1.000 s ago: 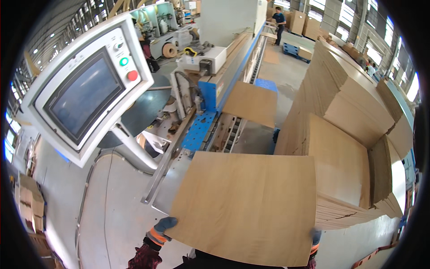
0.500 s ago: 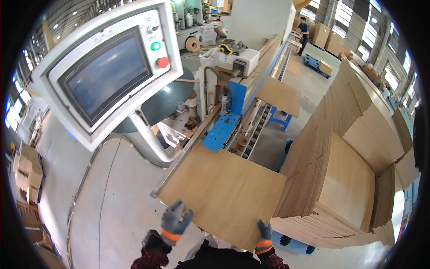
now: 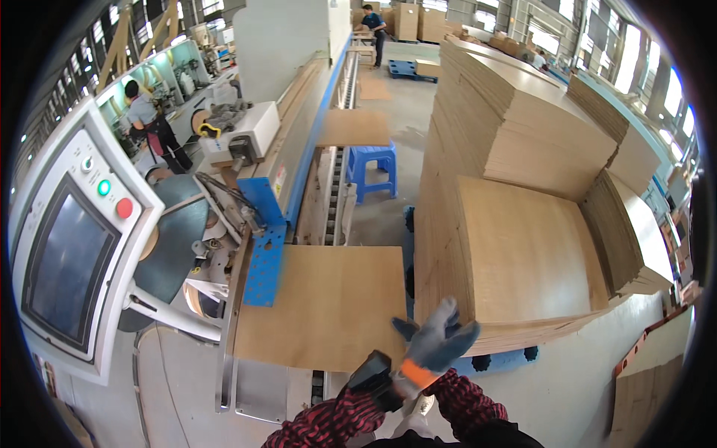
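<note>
One gloved hand [image 3: 435, 345] shows, fingers spread open and holding nothing, raised just right of the panel [image 3: 325, 305]; which hand it is cannot be told. The panel lies flat on the machine bed, its left edge against the blue plate [image 3: 265, 261]. Right of the panel stands a stack [image 3: 523, 254] of boards; left, a screen [image 3: 63, 269].

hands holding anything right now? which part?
Nothing held. One gloved hand is raised, fingers spread, between the panel on the machine and the panel stack. The other hand isn't visible.
</note>
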A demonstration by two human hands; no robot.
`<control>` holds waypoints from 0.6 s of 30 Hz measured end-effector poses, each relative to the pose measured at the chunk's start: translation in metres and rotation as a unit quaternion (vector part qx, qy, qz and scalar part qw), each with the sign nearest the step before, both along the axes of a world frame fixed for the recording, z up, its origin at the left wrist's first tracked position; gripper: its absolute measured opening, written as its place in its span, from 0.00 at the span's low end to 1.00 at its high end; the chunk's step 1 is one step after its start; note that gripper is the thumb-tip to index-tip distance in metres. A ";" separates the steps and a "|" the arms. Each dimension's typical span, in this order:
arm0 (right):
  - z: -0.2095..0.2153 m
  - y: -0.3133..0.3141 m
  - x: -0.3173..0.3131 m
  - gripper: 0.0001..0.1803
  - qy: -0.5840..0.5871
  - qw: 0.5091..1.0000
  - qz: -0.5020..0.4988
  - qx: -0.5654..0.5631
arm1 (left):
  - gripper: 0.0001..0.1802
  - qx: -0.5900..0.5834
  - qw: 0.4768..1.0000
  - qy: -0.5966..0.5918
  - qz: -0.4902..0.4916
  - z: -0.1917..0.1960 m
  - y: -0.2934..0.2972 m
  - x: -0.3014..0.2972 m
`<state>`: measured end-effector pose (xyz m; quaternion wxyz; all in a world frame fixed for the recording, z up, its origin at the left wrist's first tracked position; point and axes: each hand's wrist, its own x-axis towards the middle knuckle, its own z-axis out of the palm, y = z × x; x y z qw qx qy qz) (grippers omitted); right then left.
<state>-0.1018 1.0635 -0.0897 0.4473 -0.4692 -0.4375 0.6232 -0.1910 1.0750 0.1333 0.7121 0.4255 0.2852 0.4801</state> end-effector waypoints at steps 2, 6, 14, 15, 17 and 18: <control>0.006 -0.009 0.004 0.23 -0.008 1.000 -0.003 0.009 | 0.28 0.082 0.994 0.065 0.026 0.007 0.009 0.018; 0.011 0.004 -0.006 0.24 -0.029 0.999 -0.017 0.035 | 0.35 0.069 0.988 0.136 0.040 0.007 0.013 0.037; 0.017 0.121 -0.040 0.25 -0.130 0.982 -0.078 0.110 | 0.30 0.055 0.953 0.295 0.028 -0.004 0.024 0.040; 0.018 0.135 -0.043 0.25 -0.148 0.978 -0.083 0.119 | 0.30 0.049 0.927 0.371 0.033 -0.003 0.025 0.039; 0.020 0.158 -0.046 0.25 -0.187 0.969 -0.093 0.134 | 0.32 0.059 0.900 0.431 0.027 0.001 0.026 0.036; 0.023 0.172 -0.047 0.25 -0.203 0.964 -0.098 0.139 | 0.32 0.061 0.909 0.412 0.027 0.003 0.027 0.036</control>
